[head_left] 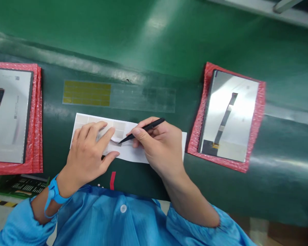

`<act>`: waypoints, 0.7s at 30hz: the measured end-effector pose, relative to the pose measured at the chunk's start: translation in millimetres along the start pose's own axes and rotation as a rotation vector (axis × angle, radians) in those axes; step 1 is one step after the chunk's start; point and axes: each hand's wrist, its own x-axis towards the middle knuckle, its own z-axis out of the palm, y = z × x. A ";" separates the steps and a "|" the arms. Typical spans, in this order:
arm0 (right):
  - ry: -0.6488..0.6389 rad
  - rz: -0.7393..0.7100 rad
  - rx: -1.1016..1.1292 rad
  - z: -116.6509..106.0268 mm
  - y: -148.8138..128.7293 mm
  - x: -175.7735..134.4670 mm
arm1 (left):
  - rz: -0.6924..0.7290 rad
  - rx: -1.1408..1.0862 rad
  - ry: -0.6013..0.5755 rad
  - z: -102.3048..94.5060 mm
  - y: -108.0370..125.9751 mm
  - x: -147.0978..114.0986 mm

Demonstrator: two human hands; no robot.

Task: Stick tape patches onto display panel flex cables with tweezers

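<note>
A white backing sheet [136, 152] with rows of pale grey rectangular stickers lies on the green mat in front of me. My left hand [88, 148] rests on its left part with fingers spread, pressing it down. In my right hand [159, 141] is a pair of black tweezers [147, 127], gripped like a pen and slanting down to the left. The tip touches the edge of a grey sticker [116, 141], which looks partly lifted. My left palm hides some of the stickers.
Display panels with flat cables lie on pink bubble bags, one panel [228, 116] at right, another [9, 116] at left. A clear strip with yellow film pieces [87, 93] lies beyond the sheet. Red tape [113, 180] marks the near edge; a green tray [22, 186] sits lower left.
</note>
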 end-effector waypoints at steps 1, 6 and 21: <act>-0.012 0.002 0.053 -0.4 -0.9 -0.8 | -0.001 0.001 -0.001 0.0 -0.9 0.1; 0.051 -0.006 0.267 -36.0 -9.6 3.7 | 0.047 0.052 0.031 -1.8 -8.8 0.0; 0.181 -0.035 0.149 -233.5 30.6 0.2 | 0.379 0.020 0.233 21.4 123.6 31.1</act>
